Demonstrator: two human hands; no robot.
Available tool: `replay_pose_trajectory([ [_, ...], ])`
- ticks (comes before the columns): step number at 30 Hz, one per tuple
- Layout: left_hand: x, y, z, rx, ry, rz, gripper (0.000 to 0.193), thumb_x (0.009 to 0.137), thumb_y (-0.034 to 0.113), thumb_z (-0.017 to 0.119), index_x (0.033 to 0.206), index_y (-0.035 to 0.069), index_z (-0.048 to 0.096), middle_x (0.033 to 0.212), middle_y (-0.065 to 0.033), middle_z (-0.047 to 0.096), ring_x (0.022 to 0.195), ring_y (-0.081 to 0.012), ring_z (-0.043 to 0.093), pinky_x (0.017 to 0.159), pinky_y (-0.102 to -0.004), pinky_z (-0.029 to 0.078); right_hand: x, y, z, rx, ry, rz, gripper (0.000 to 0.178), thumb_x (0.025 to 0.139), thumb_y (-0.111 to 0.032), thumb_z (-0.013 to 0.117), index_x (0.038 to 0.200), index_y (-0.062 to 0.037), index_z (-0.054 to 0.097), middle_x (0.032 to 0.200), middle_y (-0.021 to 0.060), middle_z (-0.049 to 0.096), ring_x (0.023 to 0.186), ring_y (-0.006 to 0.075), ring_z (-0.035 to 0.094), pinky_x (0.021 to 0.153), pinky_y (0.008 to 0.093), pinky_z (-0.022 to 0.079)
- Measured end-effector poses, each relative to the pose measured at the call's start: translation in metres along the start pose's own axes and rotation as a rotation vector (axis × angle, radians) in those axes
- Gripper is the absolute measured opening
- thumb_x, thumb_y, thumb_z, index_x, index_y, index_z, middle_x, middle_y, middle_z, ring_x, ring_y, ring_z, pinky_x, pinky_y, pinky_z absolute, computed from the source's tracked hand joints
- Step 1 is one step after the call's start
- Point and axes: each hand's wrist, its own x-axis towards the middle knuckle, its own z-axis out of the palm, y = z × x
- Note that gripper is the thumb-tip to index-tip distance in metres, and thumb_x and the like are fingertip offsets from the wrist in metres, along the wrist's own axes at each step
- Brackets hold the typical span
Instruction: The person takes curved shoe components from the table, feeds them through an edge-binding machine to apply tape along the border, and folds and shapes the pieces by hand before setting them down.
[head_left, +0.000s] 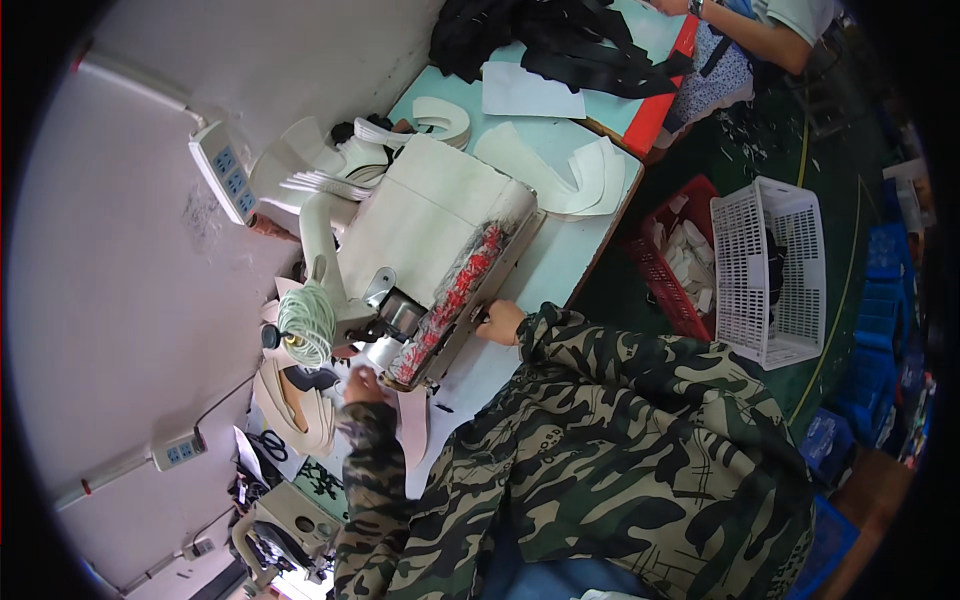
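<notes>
A bulky off-white machine (420,215), possibly a leather skiving machine, sits on the pale table before me. Red and grey fuzzy scraps (455,300) line its near edge. My right hand (503,322) is closed at that front side, its fingers on a small dark knob (479,313). My left hand (365,385) is by the machine's left working end, just below a shiny metal cylinder (384,350); its fingers are small and blurred, so their grip is unclear. A pale pinkish strip (413,425) hangs below that end. Coiled pale green cord (307,325) hangs on the machine's arm.
Stacks of curved white pieces (590,180) lie behind the machine, with more curved pieces (295,410) at left. Black scissors (268,444) lie nearby. Black fabric (570,45) covers the far table, where another person works. Red (665,290) and white baskets (745,270) stand right.
</notes>
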Motion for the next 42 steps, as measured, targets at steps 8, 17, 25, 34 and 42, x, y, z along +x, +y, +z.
replay_pose_trajectory([
  [8,-0.065,0.056,-0.014,0.163,-0.341,-0.164,0.028,0.070,0.024,0.066,0.092,0.008,0.058,0.087,-0.0180,0.059,0.082,-0.0333,0.059,0.071,-0.0423,0.045,0.012,0.016,0.015,-0.042,-0.004,-0.098,0.041,0.065,-0.036,0.057,0.076,0.0026,0.063,0.075,0.0233,0.060,0.076,0.0385,0.059,0.073,0.0415,0.047],
  [17,-0.079,0.030,-0.022,0.163,-0.069,-0.052,0.021,0.076,0.027,0.055,0.086,0.009,0.054,0.072,-0.0160,0.060,0.072,-0.0368,0.060,0.062,-0.0428,0.047,-0.019,-0.015,-0.026,-0.142,-0.055,-0.092,0.040,0.069,-0.040,0.057,0.071,0.0002,0.063,0.067,0.0170,0.062,0.069,0.0343,0.061,0.068,0.0407,0.049],
  [25,-0.052,0.085,-0.114,-0.909,-0.807,0.037,0.021,0.083,0.011,0.056,0.101,0.001,0.053,0.083,-0.0007,0.057,0.073,-0.0076,0.053,0.064,-0.0228,0.043,-0.062,-0.125,-0.024,0.380,-0.698,-0.237,0.031,0.074,-0.028,0.064,0.090,-0.0015,0.063,0.070,0.0103,0.063,0.059,0.0178,0.062,0.054,0.0320,0.048],
  [34,-0.013,0.119,-0.109,-0.733,-0.978,0.015,0.019,0.090,0.023,0.048,0.087,0.006,0.056,0.071,0.0068,0.050,0.063,0.0000,0.044,0.058,-0.0174,0.036,-0.043,-0.117,-0.052,0.250,0.177,-0.359,0.017,0.076,-0.013,0.058,0.087,-0.0007,0.062,0.067,0.0164,0.059,0.058,0.0237,0.059,0.054,0.0312,0.044],
  [42,0.013,0.130,-0.111,-0.537,-0.802,-0.142,0.022,0.085,0.028,0.052,0.086,0.007,0.058,0.054,0.0018,0.047,0.042,-0.0071,0.043,0.036,-0.0235,0.034,-0.040,-0.125,-0.045,0.103,0.322,-0.493,0.011,0.076,-0.012,0.057,0.074,-0.0015,0.056,0.062,0.0170,0.053,0.057,0.0352,0.053,0.051,0.0381,0.041],
])
